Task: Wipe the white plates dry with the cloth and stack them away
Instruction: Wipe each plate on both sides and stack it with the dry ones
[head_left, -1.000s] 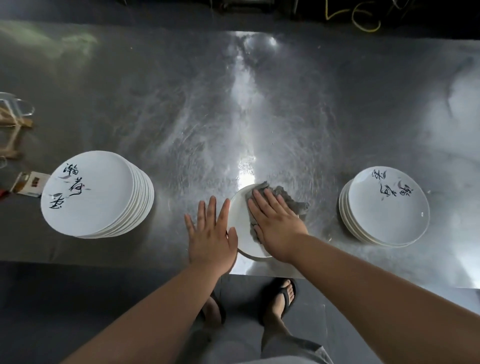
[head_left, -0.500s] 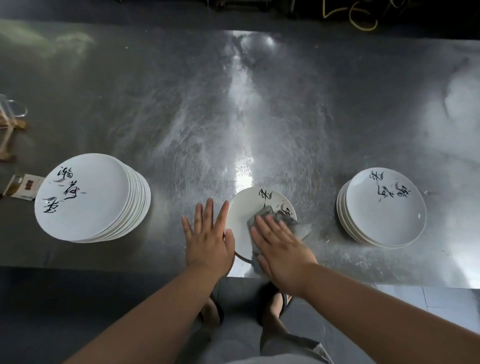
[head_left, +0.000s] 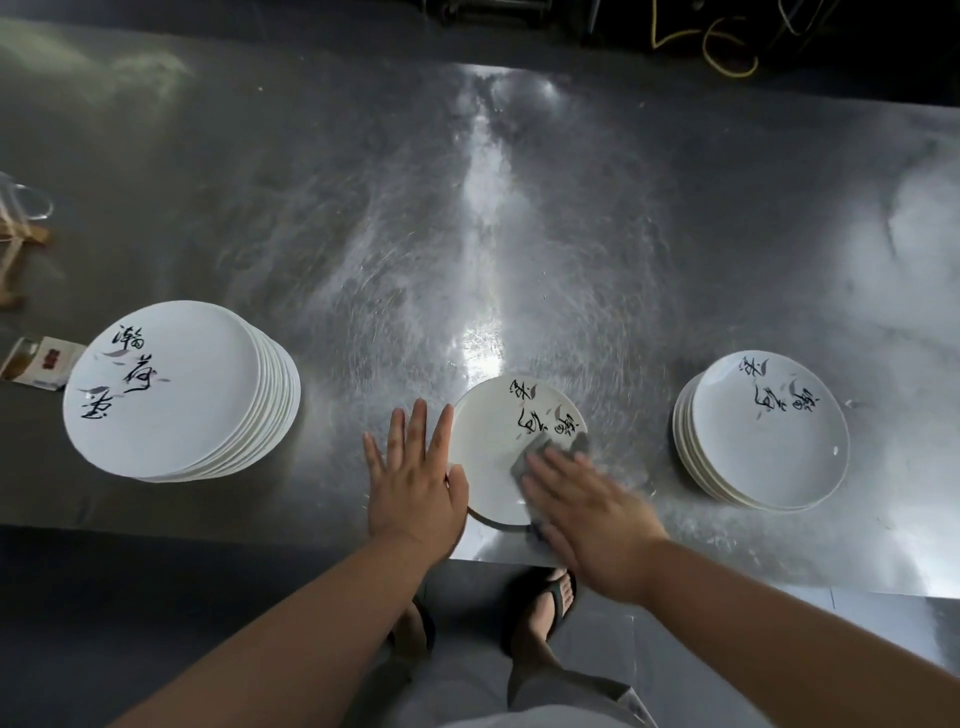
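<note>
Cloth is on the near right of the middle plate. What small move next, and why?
Probably sweep the cloth away from you across the far half of the plate. The right hand presses it flat on the near right part only, leaving the inked far area uncovered, while the left hand lies flat against the left rim to brace it.

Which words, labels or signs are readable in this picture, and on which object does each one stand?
Left stack's top plate: brushed black Chinese characters, seemingly "瀚", "荷", then one too cursive to read.
Middle plate: similar brushwork, turned away, not readable.
Right stack's top plate: similar brushwork, turned away, not readable.
Small packet at the left edge: red mark, too small to read.
</note>
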